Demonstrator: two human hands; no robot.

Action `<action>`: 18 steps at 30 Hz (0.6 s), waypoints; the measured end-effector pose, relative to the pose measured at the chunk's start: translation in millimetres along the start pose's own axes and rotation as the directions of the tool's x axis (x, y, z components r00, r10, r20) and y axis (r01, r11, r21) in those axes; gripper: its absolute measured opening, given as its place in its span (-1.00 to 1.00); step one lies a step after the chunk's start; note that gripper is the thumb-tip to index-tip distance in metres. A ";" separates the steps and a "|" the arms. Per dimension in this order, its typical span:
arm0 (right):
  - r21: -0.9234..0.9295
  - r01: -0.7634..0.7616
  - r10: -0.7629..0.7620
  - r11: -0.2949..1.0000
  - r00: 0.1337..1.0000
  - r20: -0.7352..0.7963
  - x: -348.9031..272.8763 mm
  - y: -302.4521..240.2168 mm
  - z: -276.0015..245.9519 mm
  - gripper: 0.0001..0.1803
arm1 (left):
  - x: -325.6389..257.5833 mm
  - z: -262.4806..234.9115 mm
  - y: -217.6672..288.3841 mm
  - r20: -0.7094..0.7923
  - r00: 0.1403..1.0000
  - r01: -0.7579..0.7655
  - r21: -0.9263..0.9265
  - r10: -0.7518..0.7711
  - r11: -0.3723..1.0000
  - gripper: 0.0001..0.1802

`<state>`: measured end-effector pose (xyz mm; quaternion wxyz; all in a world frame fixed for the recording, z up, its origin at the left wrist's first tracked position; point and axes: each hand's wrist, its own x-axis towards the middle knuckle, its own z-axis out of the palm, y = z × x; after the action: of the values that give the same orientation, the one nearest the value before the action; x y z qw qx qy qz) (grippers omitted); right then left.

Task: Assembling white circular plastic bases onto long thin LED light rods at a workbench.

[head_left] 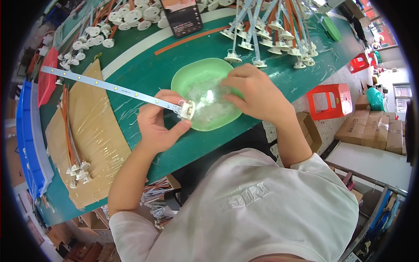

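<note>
My left hand point(159, 124) is closed on an LED strip point(109, 87), a long pale bar with small yellow LEDs that stretches off to the upper left. At the held end sits a round white end cap point(188, 110) with thin white wires, over the left rim of a green bowl point(179, 81). Small clear pieces point(208, 98) fill the bowl; their kind is too blurred to tell. Over the bowl's right side is my right hand point(257, 94), its fingers bent down into the clear pieces. Whether its fingertips pinch one of them cannot be made out.
Bundles of strips with white caps point(279, 35) lie at the back right, more capped strips point(131, 15) at the back left. A phone point(181, 17) stands between them. Left are a cardboard sheet point(91, 135) and a blue tray point(30, 139). A red stool point(329, 101) stands right.
</note>
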<state>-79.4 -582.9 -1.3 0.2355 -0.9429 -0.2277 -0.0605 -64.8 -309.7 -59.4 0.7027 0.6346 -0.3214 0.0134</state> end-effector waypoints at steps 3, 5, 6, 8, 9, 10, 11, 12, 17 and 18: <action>0.133 0.071 -0.072 0.989 0.997 0.002 2.3 -3.3 0.7 -0.69 | 0.2 -1.4 0.3 -0.046 0.999 -0.025 0.081 0.029 0.996 -0.60; 0.167 0.071 -0.077 0.983 0.997 0.029 0.3 -6.3 -0.3 -0.71 | -1.2 -0.2 0.4 -0.058 0.998 -0.028 0.151 0.038 0.988 -0.61; 0.172 0.084 -0.088 0.981 0.996 0.016 -1.4 -7.9 0.1 -0.71 | -1.0 -0.4 0.6 -0.062 0.996 -0.053 0.213 0.067 0.976 -0.62; -0.090 0.203 -0.198 0.975 0.978 0.066 -5.7 -10.3 3.5 -0.77 | 0.6 -1.4 0.9 -0.050 0.993 -0.089 0.277 0.107 0.957 -0.62; -0.102 0.152 -0.143 0.983 0.985 0.096 -6.6 -10.5 6.6 -0.77 | 1.3 -1.4 1.2 -0.030 0.985 -0.152 0.323 0.170 0.934 -0.63; -0.092 0.179 -0.169 0.980 0.980 0.107 -6.8 -11.1 10.5 -0.80 | 2.1 -1.0 1.4 -0.024 0.987 -0.144 0.333 0.161 0.932 -0.63; -0.076 0.222 -0.216 0.972 0.973 0.082 -6.3 -12.0 13.7 -0.83 | 2.9 -0.5 1.7 -0.039 0.986 -0.142 0.337 0.165 0.931 -0.63; -0.079 0.208 -0.198 0.975 0.973 0.115 -5.4 -14.0 15.3 -0.83 | 3.5 0.0 2.1 -0.053 0.983 -0.151 0.334 0.178 0.930 -0.64; 0.252 0.175 -0.105 0.952 0.958 -0.268 -6.9 -34.6 -33.9 -0.75 | 3.9 1.9 2.3 -0.063 0.989 -0.105 0.332 0.133 0.937 -0.64; 0.260 0.331 -0.181 0.907 0.864 -0.470 -9.7 -34.2 -61.8 -0.66 | 2.7 0.8 3.2 -0.062 0.991 -0.093 0.337 0.120 0.937 -0.64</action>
<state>-104.1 -589.0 65.3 0.4251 -0.8126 -0.3010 -0.2615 -64.4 -310.9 -55.3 0.5961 0.7247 -0.3196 0.1314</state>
